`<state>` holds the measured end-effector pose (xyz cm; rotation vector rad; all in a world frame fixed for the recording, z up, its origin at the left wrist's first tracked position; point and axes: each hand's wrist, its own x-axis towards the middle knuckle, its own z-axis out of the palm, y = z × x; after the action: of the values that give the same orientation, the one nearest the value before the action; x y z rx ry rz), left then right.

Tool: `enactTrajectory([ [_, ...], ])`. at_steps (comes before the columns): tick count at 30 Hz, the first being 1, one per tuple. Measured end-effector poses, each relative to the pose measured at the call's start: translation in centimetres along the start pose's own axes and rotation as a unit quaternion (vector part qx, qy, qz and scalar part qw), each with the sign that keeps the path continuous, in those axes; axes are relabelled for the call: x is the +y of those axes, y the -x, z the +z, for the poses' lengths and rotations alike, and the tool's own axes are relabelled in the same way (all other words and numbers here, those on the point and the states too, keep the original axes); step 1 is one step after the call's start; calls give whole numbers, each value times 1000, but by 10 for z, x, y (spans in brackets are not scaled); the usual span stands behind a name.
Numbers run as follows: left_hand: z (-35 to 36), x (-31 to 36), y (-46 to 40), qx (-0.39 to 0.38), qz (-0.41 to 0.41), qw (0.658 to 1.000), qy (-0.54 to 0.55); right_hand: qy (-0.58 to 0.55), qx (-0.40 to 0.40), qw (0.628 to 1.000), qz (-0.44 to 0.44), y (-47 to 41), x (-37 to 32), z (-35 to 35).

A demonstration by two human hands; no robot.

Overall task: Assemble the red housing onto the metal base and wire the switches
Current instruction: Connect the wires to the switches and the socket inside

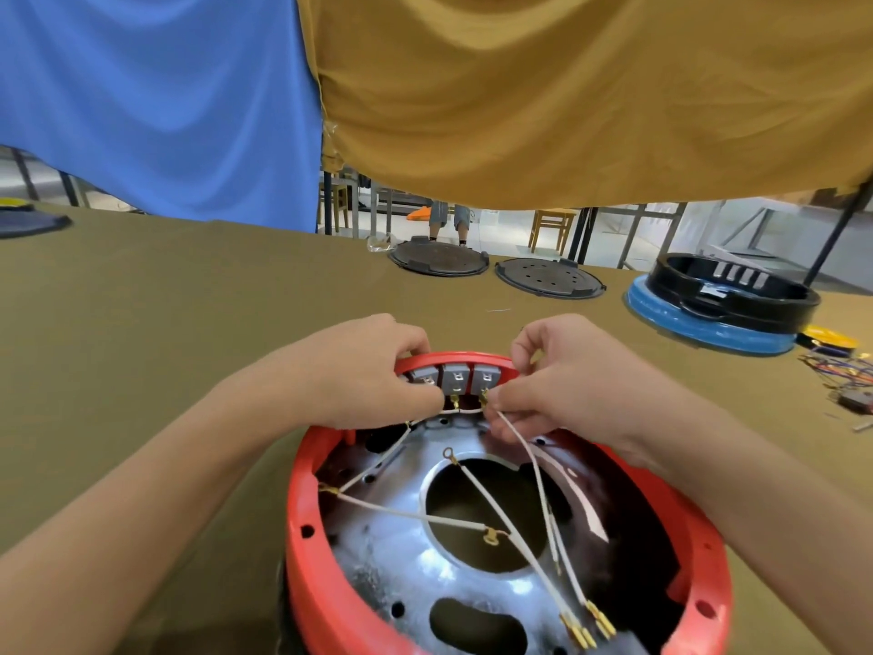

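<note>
The red housing (pixel 302 550) lies open side up on the table, with the shiny metal base (pixel 406 560) seated inside it. Three grey switches (pixel 456 378) sit in a row at the housing's far rim. My left hand (pixel 363 371) grips the far rim beside the left switch, fingers curled over the edge. My right hand (pixel 562 380) pinches a white wire's brass terminal (pixel 484 397) right under the right switch. A short white jumper wire (pixel 460 411) runs below the switches. Several white wires (pixel 538 494) with brass lugs lie loose across the base.
Two black round lids (pixel 439 260) (pixel 550 276) lie at the table's far edge. A black housing on a blue base (pixel 723 300) stands at far right, with a bundle of coloured wires (pixel 845 375) nearer. Blue and mustard cloths hang behind the table.
</note>
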<state>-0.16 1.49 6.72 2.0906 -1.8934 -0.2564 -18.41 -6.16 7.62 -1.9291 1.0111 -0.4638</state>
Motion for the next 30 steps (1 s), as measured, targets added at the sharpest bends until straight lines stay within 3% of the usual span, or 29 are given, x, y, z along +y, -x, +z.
enactTrajectory([
  [11, 2, 7, -2, 80, 110, 981, -138, -60, -31, 998, 16, 5, -2, 5],
  [15, 2, 12, -2, 131, 192, 967, -105, -82, -29, 996, 9, 8, -1, 6],
  [30, 5, 13, -7, 69, 211, 974, -37, -93, -46, 994, 14, 9, 0, 4],
])
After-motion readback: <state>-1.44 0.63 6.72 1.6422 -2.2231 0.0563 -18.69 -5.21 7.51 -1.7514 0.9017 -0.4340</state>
